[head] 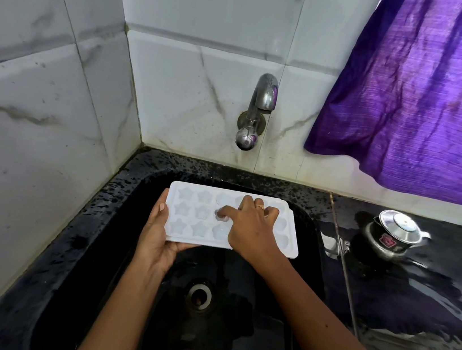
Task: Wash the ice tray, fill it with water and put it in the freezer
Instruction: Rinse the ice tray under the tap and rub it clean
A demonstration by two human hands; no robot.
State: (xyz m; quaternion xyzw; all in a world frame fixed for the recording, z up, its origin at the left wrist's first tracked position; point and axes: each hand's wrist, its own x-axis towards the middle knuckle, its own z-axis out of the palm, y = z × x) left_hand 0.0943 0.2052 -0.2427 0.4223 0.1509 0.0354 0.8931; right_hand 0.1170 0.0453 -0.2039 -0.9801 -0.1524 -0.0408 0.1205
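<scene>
The white ice tray [203, 218] is held level over the black sink [130, 294], its moulded cups facing up and its long axis running left to right, parallel to the back wall. Star-shaped cups fill the left columns; the cups further right look rounder. The tray sits in front of and below the steel tap [258, 110], above the far part of the sink, beyond the drain [200, 295].

The left hand [157, 238] grips the tray's left end, thumb on the rim and fingers curled underneath. The right hand [249, 225] lies spread on top of the tray, a fingertip pressed into a middle-row cup; it clasps nothing.

Right of the sink, a small steel pot [393, 234] on the wet black desk [413, 304] carries a red label too blurred to read.
</scene>
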